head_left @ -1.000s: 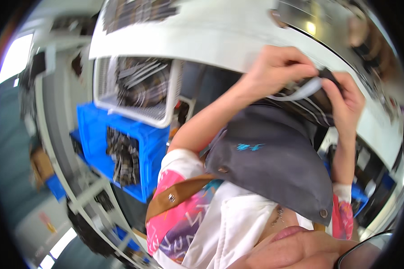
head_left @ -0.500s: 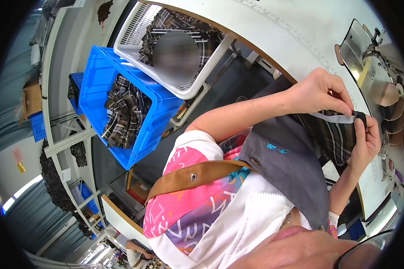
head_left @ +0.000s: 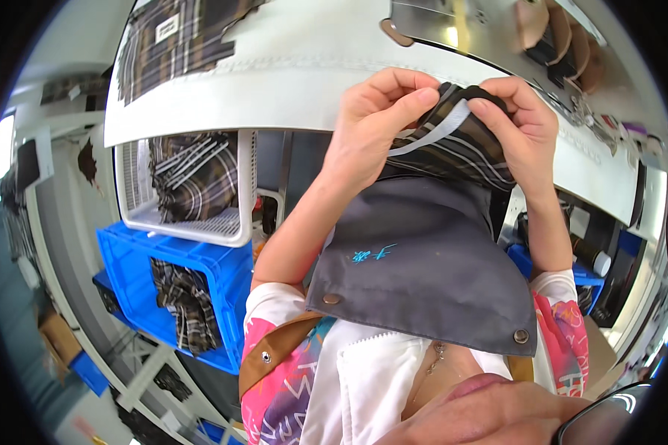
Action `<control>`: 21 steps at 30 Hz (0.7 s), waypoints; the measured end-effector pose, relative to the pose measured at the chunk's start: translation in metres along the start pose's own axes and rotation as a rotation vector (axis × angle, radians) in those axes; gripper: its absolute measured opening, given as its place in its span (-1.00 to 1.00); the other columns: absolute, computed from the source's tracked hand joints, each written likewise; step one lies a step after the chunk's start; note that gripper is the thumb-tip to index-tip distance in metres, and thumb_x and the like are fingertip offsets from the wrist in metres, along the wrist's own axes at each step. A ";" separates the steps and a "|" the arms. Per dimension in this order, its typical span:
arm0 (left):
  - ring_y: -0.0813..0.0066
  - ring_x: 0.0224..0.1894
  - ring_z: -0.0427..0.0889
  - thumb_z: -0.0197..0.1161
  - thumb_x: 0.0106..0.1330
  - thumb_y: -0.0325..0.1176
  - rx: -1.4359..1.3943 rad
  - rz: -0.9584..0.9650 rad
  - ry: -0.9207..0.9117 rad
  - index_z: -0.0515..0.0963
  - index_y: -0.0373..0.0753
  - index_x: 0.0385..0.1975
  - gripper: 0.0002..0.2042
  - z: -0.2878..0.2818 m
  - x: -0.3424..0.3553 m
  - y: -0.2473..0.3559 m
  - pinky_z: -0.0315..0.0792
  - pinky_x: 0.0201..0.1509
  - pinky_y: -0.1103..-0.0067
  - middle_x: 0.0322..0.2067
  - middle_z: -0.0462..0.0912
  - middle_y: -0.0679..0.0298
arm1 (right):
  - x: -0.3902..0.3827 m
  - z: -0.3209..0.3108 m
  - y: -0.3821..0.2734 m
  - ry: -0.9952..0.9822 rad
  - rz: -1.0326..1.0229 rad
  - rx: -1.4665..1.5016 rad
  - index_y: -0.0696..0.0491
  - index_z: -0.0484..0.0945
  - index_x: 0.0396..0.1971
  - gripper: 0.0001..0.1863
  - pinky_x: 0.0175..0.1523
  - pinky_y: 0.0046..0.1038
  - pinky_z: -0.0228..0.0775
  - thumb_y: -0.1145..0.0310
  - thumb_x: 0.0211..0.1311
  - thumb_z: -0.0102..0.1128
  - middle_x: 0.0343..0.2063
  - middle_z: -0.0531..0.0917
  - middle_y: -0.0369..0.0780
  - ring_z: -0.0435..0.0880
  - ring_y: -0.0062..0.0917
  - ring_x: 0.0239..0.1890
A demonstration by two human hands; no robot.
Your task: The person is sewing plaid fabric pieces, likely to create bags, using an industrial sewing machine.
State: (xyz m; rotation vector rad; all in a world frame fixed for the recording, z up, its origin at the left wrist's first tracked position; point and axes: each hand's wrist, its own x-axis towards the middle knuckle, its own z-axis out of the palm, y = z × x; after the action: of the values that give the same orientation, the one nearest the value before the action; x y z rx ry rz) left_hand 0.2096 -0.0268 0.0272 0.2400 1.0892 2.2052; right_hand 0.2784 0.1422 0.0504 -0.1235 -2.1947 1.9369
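Note:
Dark brown plaid fabric [head_left: 471, 148] with white stripes hangs between my hands at the near edge of the white table. My left hand [head_left: 382, 122] is closed, with thumb and fingers pinching the fabric's upper edge. My right hand [head_left: 523, 133] is closed too, its thumb pressed on the dark folded edge beside the end of a white strip [head_left: 438, 137]. The strip curves across the plaid towards my left hand. The fabric's lower part hangs down over my grey apron [head_left: 423, 237]. Its underside is hidden.
On the white table [head_left: 274, 89] lie more plaid pieces [head_left: 171, 52] at far left. A sewing machine's metal plate [head_left: 423, 26] stands beyond my hands. At left, a white basket [head_left: 249, 193] and a blue crate [head_left: 122, 259] hold plaid cloth below table level.
The view has turned, so the table now runs across the top. My hands, earlier close together at the strip's end, are now farther apart along the fabric edge, still gripping it.

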 end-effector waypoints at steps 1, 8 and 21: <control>0.71 -0.41 0.49 0.19 0.23 -0.44 0.046 0.010 0.014 0.53 -0.34 -0.31 -0.88 0.002 0.002 0.001 0.35 -0.37 0.76 -0.43 0.58 0.35 | -0.001 -0.001 0.001 0.005 -0.013 0.022 0.21 0.49 -0.32 -0.89 -0.29 -0.78 0.29 0.57 0.14 0.17 -0.43 0.59 -0.36 0.49 -0.81 -0.39; 0.73 -0.36 0.45 0.20 0.24 -0.43 0.081 0.044 -0.023 0.52 -0.35 -0.30 -0.87 0.001 0.005 -0.006 0.33 -0.26 0.75 -0.40 0.56 0.37 | -0.009 -0.009 0.006 0.073 -0.222 -0.213 0.15 0.52 -0.32 -0.87 -0.20 -0.73 0.35 0.59 0.10 0.19 -0.34 0.61 -0.26 0.55 -0.68 -0.30; 0.73 -0.35 0.45 0.16 0.28 -0.43 0.198 0.088 -0.037 0.49 -0.36 -0.28 -0.87 0.026 0.002 -0.009 0.34 -0.26 0.77 -0.38 0.54 0.37 | -0.008 -0.012 -0.023 0.003 -0.071 -0.041 0.18 0.54 -0.51 -0.91 -0.24 -0.68 0.33 0.49 0.04 0.26 -0.39 0.61 -0.29 0.51 -0.75 -0.36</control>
State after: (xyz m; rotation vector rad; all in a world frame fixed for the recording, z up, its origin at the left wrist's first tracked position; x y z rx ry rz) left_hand 0.2233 -0.0052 0.0364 0.4205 1.3003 2.1603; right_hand 0.2904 0.1495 0.0742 -0.0536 -2.2060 1.8542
